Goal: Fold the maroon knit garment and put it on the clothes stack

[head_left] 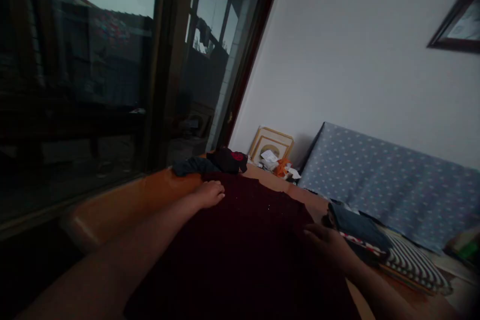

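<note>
Maroon cloth spread on the tabletop, at 6 o'clock in view. Left hand rests on the cloth's far edge, fingers flat and pressed together; right hand lies on its 3 o'clock edge, fingers together, pinching nothing. Folded denim sits just beside the right hand; dark clothes lie at 12 o'clock.

Cloth on wood (cushion rightward)
</note>
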{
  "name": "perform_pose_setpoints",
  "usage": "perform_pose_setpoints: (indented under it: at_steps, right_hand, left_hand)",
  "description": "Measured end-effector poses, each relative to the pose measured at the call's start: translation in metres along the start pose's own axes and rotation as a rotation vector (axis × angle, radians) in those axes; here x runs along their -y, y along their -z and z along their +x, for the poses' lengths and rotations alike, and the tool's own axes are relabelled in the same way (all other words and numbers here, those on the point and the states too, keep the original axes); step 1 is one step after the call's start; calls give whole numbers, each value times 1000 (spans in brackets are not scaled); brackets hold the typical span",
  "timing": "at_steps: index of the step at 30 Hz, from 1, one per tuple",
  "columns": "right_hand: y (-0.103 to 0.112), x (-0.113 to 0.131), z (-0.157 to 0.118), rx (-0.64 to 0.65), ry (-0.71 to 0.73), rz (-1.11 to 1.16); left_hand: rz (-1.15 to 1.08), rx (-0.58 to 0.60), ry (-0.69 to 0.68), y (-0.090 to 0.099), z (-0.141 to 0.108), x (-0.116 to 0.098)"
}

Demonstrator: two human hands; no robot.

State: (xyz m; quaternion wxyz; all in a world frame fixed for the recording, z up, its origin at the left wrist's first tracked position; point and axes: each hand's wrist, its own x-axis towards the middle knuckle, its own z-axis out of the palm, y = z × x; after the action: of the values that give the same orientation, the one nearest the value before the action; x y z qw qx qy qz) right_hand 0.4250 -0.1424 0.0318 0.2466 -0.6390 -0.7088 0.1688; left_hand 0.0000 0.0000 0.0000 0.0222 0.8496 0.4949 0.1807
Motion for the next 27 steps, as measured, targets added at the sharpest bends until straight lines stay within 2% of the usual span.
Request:
perform_pose_setpoints:
  at_steps: [4, 7, 12, 17, 21, 24, 27]
  right_hand:
    - [-31, 18, 65, -12, 47, -12]
    - [-62, 38, 115, -24, 82, 12]
    - [-119, 87, 194, 2, 120, 84]
    - [-169, 143, 258, -14, 186, -23]
    - [-205, 177, 287, 1, 241, -99]
    - [-224, 193, 293, 45, 292, -150]
    - [-233, 199, 293, 61, 304, -180]
  left_hand:
    - [8, -43, 7, -24, -2, 17]
    - [27, -47, -8, -35, -7, 24]
    - [41, -22, -26, -37, -9, 25]
    - [28, -25, -16, -37, -10, 25]
    - [13, -25, -7, -39, -10, 26]
    - [2, -30, 5, -41, -10, 27]
    - [-7, -16, 18, -42, -9, 27]
